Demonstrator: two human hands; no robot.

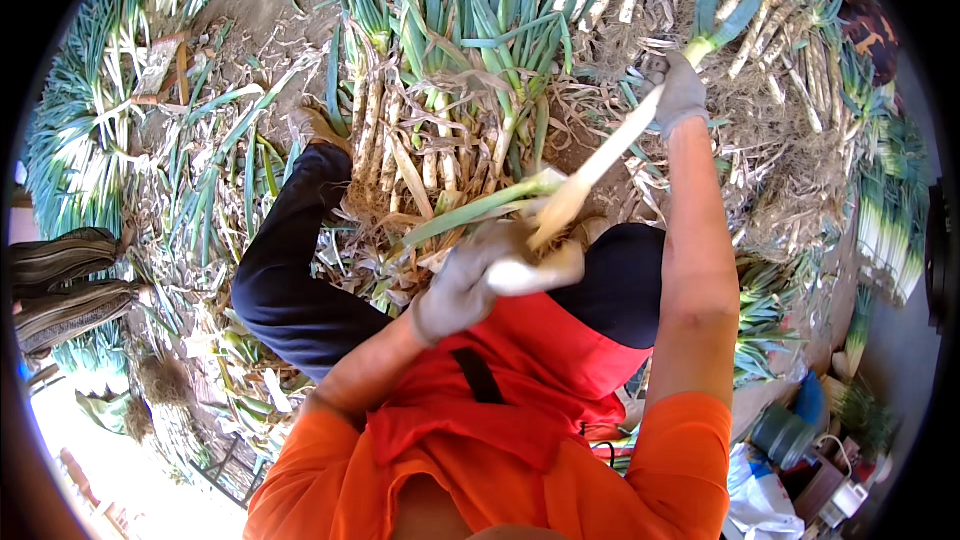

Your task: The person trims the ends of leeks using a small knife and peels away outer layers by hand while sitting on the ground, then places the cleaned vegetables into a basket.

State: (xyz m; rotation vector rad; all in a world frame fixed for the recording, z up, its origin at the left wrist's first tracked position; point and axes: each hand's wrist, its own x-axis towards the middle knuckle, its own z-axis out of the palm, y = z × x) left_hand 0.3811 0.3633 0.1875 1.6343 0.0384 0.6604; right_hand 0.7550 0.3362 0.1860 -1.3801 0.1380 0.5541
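My right hand (681,94), in a grey work glove, grips a long leek-like stalk (621,136) near its green leaves. The stalk slants down and left, and its brownish root end meets the fingers of my left hand (469,277), also gloved and blurred. A blurred white piece (532,276) lies across that hand; what it is, and how the fingers hold it, I cannot tell. Peeled green leaf (472,216) stretches left of the root end. Just beyond my hands stands a bundle of unpeeled stalks (450,142) with soil-stained skins, dry leaves and roots.
More unpeeled stalks (772,37) lie at the upper right. Cleaned white-and-green stalks (82,157) are piled at the far left, near another person's legs (71,285). Leaf scraps (217,127) litter the ground. A large plastic bottle (782,435) and white bag (757,495) sit at the lower right.
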